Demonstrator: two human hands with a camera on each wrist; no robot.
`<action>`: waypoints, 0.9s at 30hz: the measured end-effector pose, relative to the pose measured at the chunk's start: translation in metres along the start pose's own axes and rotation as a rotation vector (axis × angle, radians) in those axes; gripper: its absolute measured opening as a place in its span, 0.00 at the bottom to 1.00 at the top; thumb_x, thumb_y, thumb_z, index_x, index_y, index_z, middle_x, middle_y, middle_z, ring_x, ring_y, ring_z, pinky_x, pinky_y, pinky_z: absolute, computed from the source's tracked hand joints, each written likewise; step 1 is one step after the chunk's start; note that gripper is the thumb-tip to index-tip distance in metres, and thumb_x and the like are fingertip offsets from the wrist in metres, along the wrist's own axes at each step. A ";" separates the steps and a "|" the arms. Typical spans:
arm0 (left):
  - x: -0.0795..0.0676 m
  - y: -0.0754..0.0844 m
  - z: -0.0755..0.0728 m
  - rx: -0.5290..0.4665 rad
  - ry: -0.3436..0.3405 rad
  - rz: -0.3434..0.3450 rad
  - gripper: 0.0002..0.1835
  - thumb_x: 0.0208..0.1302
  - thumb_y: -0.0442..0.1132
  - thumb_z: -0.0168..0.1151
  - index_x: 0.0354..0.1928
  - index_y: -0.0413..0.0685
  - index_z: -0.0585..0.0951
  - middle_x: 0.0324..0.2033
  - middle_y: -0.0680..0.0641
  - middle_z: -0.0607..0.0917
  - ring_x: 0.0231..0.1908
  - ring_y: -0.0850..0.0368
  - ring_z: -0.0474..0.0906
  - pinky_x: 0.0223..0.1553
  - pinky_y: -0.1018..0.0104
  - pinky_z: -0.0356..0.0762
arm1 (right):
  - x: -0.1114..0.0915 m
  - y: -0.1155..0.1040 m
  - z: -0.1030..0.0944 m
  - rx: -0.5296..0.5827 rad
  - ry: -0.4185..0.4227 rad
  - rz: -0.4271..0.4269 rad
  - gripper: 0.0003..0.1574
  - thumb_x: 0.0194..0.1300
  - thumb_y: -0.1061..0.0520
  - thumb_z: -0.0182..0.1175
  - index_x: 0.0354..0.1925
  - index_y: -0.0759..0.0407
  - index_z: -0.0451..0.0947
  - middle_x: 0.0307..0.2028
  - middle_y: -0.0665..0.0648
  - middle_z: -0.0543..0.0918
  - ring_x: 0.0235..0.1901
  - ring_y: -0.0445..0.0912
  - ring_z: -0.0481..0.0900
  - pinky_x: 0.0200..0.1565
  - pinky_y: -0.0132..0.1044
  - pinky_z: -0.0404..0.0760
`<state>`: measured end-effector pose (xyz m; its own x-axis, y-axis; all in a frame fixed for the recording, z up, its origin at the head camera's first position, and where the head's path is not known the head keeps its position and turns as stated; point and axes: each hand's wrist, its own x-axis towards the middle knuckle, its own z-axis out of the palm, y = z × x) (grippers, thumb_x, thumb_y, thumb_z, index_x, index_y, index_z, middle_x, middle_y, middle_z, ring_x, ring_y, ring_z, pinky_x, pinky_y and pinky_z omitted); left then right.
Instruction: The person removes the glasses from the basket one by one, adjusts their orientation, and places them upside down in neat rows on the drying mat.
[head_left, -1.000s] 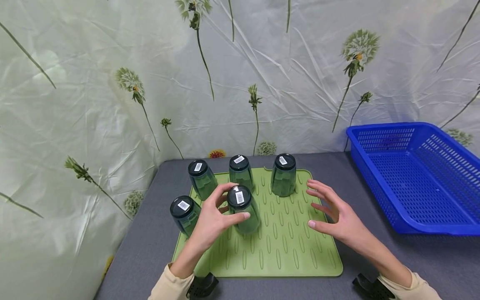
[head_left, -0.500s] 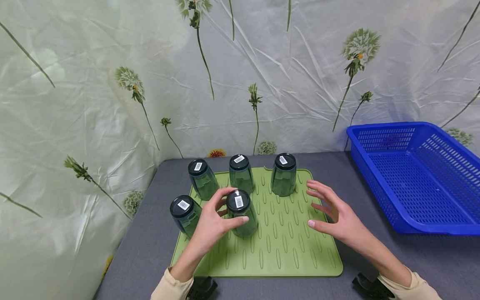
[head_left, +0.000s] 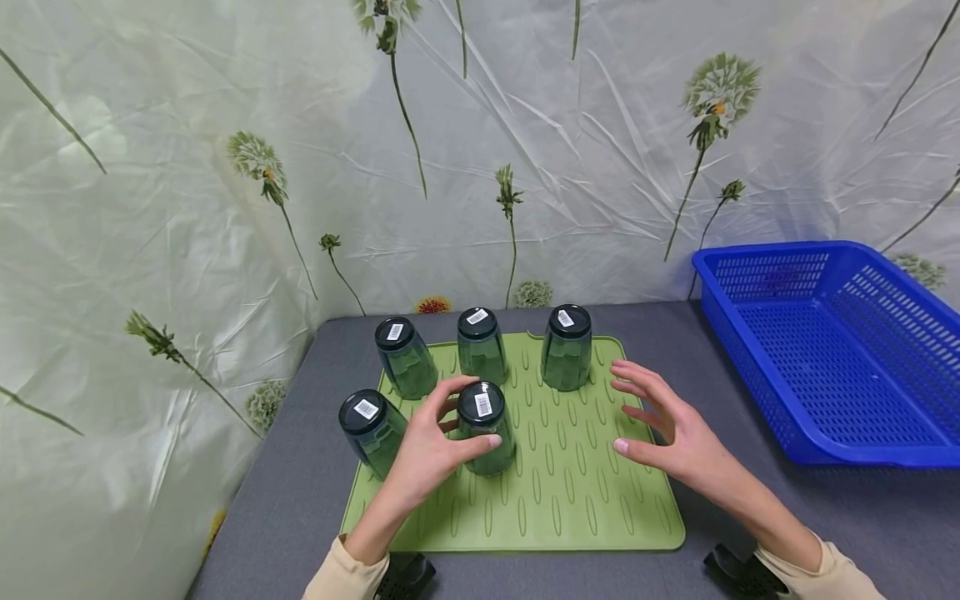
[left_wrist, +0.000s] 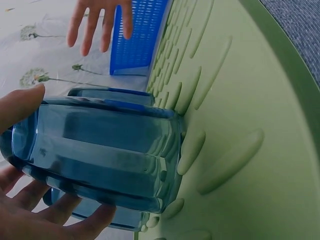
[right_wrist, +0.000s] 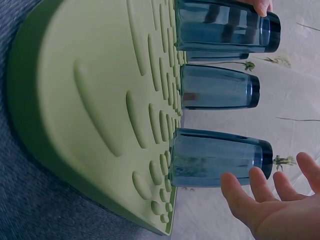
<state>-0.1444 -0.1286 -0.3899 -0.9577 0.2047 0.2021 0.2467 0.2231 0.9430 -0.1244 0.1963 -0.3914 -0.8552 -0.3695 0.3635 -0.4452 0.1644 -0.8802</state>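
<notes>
My left hand [head_left: 430, 446] holds a dark green drinking glass [head_left: 489, 454], thumb on the near side and fingers behind. The glass stands upside down, its base with a white label facing up. In the left wrist view, the mouth of this glass [left_wrist: 115, 155] meets the ribbed green drying mat [left_wrist: 250, 100]. Over the mat's right part hovers my right hand [head_left: 678, 425], its fingers spread and nothing in them. Other upturned glasses stand around: one at far right [head_left: 567, 354], one at back middle [head_left: 482, 350], one at back left [head_left: 407, 362] and one at left [head_left: 375, 433].
A blue perforated plastic basket [head_left: 806, 442] stands at the right of the grey tabletop [head_left: 285, 500]. Behind the table hangs a pale sheet [head_left: 600, 167] with a dandelion print. A black wrist camera [head_left: 405, 575] sits below each hand.
The glass in my left hand has come slightly down and toward me on the mat, then straightened a little. My right hand and the other glasses have stayed in place.
</notes>
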 end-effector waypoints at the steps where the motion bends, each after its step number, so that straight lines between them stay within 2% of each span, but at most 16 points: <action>1: 0.000 0.000 0.000 0.005 -0.001 0.000 0.38 0.43 0.35 0.80 0.60 0.55 0.76 0.54 0.52 0.79 0.53 0.50 0.76 0.53 0.50 0.76 | 0.000 0.000 0.000 -0.001 -0.001 0.002 0.52 0.59 0.72 0.65 0.75 0.53 0.54 0.73 0.56 0.56 0.69 0.53 0.60 0.62 0.32 0.70; 3: -0.001 0.000 0.001 0.012 -0.001 -0.003 0.39 0.44 0.35 0.81 0.62 0.52 0.75 0.54 0.52 0.79 0.54 0.49 0.76 0.54 0.50 0.75 | 0.000 0.000 0.000 -0.003 -0.002 0.003 0.52 0.59 0.72 0.65 0.75 0.53 0.55 0.73 0.56 0.56 0.69 0.53 0.60 0.62 0.32 0.70; 6: -0.001 0.000 0.001 0.020 -0.001 -0.004 0.40 0.43 0.36 0.81 0.63 0.53 0.74 0.55 0.52 0.79 0.55 0.48 0.75 0.54 0.49 0.75 | 0.000 0.000 0.001 -0.006 -0.003 0.010 0.52 0.59 0.71 0.65 0.75 0.52 0.55 0.73 0.55 0.56 0.69 0.53 0.60 0.62 0.32 0.70; 11: -0.001 -0.001 0.002 0.026 -0.003 0.009 0.41 0.43 0.37 0.81 0.63 0.61 0.74 0.56 0.51 0.78 0.56 0.46 0.74 0.55 0.48 0.73 | 0.000 0.000 0.001 -0.011 -0.009 0.022 0.52 0.59 0.70 0.66 0.75 0.51 0.55 0.73 0.54 0.56 0.69 0.52 0.60 0.62 0.32 0.70; 18: -0.001 -0.001 0.004 0.043 -0.005 0.003 0.41 0.43 0.38 0.81 0.62 0.69 0.74 0.56 0.55 0.78 0.58 0.51 0.73 0.56 0.49 0.72 | 0.000 0.001 0.001 -0.013 -0.012 0.011 0.52 0.59 0.71 0.66 0.75 0.51 0.55 0.73 0.55 0.57 0.69 0.52 0.60 0.62 0.33 0.70; 27: -0.001 -0.001 0.005 0.034 -0.012 0.019 0.40 0.45 0.38 0.80 0.62 0.67 0.74 0.56 0.55 0.78 0.60 0.50 0.71 0.60 0.47 0.68 | 0.000 0.001 0.000 -0.019 -0.019 0.020 0.52 0.60 0.69 0.66 0.75 0.50 0.55 0.73 0.54 0.57 0.70 0.53 0.59 0.63 0.33 0.70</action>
<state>-0.1430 -0.1245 -0.3922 -0.9511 0.2208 0.2161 0.2695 0.2511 0.9297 -0.1245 0.1964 -0.3922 -0.8589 -0.3835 0.3394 -0.4328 0.1895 -0.8813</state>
